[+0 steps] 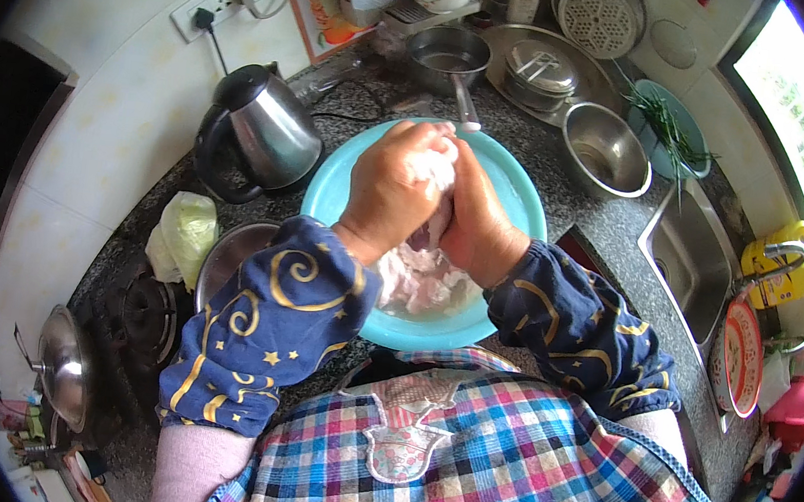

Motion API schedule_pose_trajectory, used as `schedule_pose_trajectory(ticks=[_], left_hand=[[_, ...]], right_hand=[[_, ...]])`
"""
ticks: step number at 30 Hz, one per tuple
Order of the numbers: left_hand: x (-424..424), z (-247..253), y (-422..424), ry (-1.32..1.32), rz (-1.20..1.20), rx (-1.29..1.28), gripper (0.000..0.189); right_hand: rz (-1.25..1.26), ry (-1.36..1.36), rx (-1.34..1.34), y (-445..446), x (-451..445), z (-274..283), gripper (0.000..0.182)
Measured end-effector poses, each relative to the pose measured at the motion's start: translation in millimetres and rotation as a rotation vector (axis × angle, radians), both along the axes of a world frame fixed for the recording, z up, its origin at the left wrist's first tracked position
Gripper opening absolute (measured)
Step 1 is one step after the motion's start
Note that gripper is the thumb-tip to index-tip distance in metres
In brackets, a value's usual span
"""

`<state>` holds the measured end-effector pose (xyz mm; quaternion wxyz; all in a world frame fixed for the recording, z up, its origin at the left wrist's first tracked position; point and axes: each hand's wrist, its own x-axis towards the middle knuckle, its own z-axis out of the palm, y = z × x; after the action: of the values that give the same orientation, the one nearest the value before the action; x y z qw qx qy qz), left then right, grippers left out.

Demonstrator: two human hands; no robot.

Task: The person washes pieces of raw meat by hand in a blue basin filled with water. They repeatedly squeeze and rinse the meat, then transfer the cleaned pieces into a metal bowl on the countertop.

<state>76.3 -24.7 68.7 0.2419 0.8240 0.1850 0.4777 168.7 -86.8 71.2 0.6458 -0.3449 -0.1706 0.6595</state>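
Observation:
A turquoise basin (530,204) stands on the counter before me, with pale pinkish pieces of what looks like raw meat (422,286) in its near half. Over the basin, my left hand (388,187) and my right hand (481,215) are pressed together around a whitish lump of the same stuff (438,169). Part of the lump shows between the thumbs; the rest is hidden by the palms and fingers. Both forearms wear dark blue sleeve covers (297,266) with gold swirls and stars.
Left of the basin are an electric kettle (279,128), a metal bowl (225,254) partly behind my sleeve, and a bagged light green vegetable (187,228). Beyond it sits a saucepan (448,54). To the right are a steel bowl (603,154), a bowl of green stalks (669,125) and a sink (691,259).

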Motion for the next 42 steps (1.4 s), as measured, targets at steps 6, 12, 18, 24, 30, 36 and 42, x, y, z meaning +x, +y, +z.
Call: schedule_pose_trajectory(ticks=[6, 12, 18, 24, 30, 36, 42], left_hand=[[-101, 38, 10, 0.049, -0.124, -0.535, 0.010], [-204, 42, -2, 0.371, 0.052, -0.647, 0.027], [-243, 17, -24, 0.877, 0.021, -0.696, 0.050], [-223, -9, -8, 0.795, 0.111, -0.297, 0.036], [-158, -6, 4, 0.848, 0.099, -0.193, 0.027], [-70, -83, 45, 0.785, -0.026, -0.115, 0.057], [-10, -110, 38, 1.228, -0.014, -0.264, 0.090]], right_hand=[[0.468, -0.101, 0.105, 14, -36, 16, 0.053], [0.637, -0.846, 0.732, 39, -96, -24, 0.063], [0.960, -1.626, 0.500, 41, -125, -33, 0.038], [0.635, -1.234, 0.178, 44, -42, -32, 0.023], [0.393, -1.789, 0.303, 35, 70, -81, 0.042], [0.353, -2.103, 0.027, 31, 91, -107, 0.087], [0.607, -1.945, -0.181, 21, 58, -85, 0.080]])
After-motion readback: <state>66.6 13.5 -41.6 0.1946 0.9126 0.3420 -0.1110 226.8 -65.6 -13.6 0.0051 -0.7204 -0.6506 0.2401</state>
